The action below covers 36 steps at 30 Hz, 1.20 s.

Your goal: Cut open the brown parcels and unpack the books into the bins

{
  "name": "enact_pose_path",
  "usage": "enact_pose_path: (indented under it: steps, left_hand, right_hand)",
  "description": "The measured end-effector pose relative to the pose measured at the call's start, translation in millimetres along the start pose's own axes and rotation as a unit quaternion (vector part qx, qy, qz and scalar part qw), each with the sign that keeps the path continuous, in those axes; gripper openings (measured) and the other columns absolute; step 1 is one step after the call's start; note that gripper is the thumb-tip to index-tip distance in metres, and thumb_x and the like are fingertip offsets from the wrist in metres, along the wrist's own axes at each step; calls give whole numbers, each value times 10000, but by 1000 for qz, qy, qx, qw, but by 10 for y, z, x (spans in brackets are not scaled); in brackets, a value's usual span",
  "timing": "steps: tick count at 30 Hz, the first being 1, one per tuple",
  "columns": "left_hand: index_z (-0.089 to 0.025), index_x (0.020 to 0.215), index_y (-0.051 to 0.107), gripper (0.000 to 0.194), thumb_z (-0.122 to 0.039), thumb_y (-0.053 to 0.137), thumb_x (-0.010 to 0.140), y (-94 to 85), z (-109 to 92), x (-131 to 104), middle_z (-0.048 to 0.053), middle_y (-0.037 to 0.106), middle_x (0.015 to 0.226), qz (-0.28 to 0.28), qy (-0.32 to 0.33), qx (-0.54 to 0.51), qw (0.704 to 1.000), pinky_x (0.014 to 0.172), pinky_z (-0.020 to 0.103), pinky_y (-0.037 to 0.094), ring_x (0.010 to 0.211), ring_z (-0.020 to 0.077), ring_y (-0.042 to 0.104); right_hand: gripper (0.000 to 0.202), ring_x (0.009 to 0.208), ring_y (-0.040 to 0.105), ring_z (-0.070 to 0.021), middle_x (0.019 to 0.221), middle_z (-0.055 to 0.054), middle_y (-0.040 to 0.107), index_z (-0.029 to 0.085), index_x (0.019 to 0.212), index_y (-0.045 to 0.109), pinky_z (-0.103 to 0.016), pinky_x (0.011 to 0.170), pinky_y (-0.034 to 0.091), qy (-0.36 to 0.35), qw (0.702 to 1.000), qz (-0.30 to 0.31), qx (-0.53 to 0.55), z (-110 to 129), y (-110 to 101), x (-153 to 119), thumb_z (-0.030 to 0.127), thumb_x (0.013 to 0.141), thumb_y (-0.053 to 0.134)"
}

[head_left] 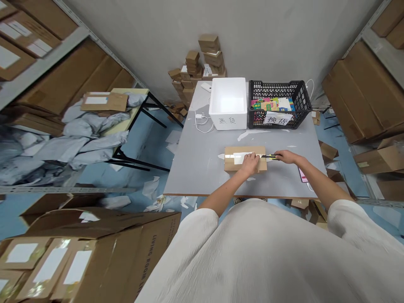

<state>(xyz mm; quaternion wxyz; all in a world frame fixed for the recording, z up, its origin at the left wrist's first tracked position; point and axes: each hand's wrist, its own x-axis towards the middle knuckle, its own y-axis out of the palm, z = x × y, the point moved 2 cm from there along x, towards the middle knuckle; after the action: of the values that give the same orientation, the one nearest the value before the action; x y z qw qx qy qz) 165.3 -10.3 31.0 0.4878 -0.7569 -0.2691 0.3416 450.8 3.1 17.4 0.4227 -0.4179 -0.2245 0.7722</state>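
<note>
A closed cardboard box (231, 166) lies on the grey table (202, 168), with a white label (238, 158) and tape on its top. My left hand (250, 163) rests on the box top, its fingers laid over the label. From the right, my right hand (285, 157) grips a black and yellow box cutter (272, 157). The cutter points left, its tip at the right end of the box near my left fingers. Whether the blade is in the cardboard is too small to tell.
Behind the box stand a white foam bin (229, 120) and a black plastic crate (255, 120) with colourful packages. A phone (303, 175) lies at the table's right front. Left are grey parcels (94, 122) on a side table; an open carton (132, 252) holds boxes.
</note>
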Motion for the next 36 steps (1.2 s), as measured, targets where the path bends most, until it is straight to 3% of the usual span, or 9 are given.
enact_pose_path:
  steps: [9, 13, 19, 24, 26, 29, 33, 36]
  left_hand:
    - [-221, 1412, 578, 731, -384, 964, 813, -2, -2, 3, 173, 583, 1453, -2, -6, 4, 1000, 1207, 469, 376, 1348, 382, 626]
    - [-240, 1434, 567, 728, -383, 947, 831, -7, 6, -13, 162, 581, 1461, -2, 1, 1, 1000, 1229, 475, 363, 1353, 378, 629]
    - [-276, 1529, 505, 800, -329, 917, 845, -26, 20, -16, 160, 569, 1496, -5, 3, -4, 1000, 1230, 469, 367, 1377, 381, 616]
    - [-288, 1708, 321, 979, -400, 860, 899, -71, 56, -31, 188, 500, 1618, -18, -10, -34, 999, 1220, 482, 359, 1436, 391, 587]
    - [-284, 1729, 308, 867, -442, 742, 995, -110, 85, -27, 193, 483, 1654, -37, -18, -52, 998, 1225, 504, 356, 1473, 386, 561]
    - [-287, 1697, 392, 611, -367, 520, 1104, -153, 147, 2, 175, 492, 1678, -68, -31, -57, 996, 1228, 515, 368, 1501, 362, 535]
    - [-296, 1690, 393, 620, -254, 515, 1084, -124, 236, 68, 159, 472, 1720, -64, -38, -47, 996, 1252, 508, 367, 1557, 334, 494]
    - [-294, 1705, 359, 668, -275, 576, 1073, -90, 285, 139, 178, 383, 1791, -58, -32, -40, 997, 1318, 544, 292, 1683, 326, 339]
  right_hand:
    - [377, 719, 598, -207, 804, -30, 737, 249, 934, 775, -318, 709, 492, 10, 995, 50, 85, -82, -3, -198, 610, 911, 667]
    - [412, 649, 555, -185, 777, -17, 707, 258, 925, 744, -307, 636, 470, 49, 989, 50, 131, -54, 99, -320, 664, 874, 701]
    - [415, 779, 636, -212, 818, -25, 747, 235, 962, 752, -307, 725, 519, 14, 989, -30, 146, 162, 249, -326, 629, 938, 623]
    - [340, 700, 647, -197, 833, -41, 790, 240, 1018, 720, -282, 613, 484, 72, 983, -62, 156, 185, 179, -394, 571, 966, 656]
    - [359, 713, 671, -204, 884, -61, 815, 242, 1080, 695, -286, 610, 497, 78, 976, -86, 184, 166, 138, -483, 585, 983, 654]
    - [420, 789, 707, -238, 922, -74, 826, 246, 1163, 701, -336, 715, 564, 65, 973, -114, 188, 165, 129, -624, 631, 1027, 600]
    - [484, 1007, 739, -312, 1084, -90, 832, 277, 1295, 766, -440, 956, 585, 25, 984, -139, 106, 204, 216, -745, 623, 1087, 498]
    - [485, 1136, 724, -340, 1269, -111, 789, 314, 1425, 765, -455, 1027, 572, -11, 989, -144, 27, 230, 312, -777, 577, 1083, 541]
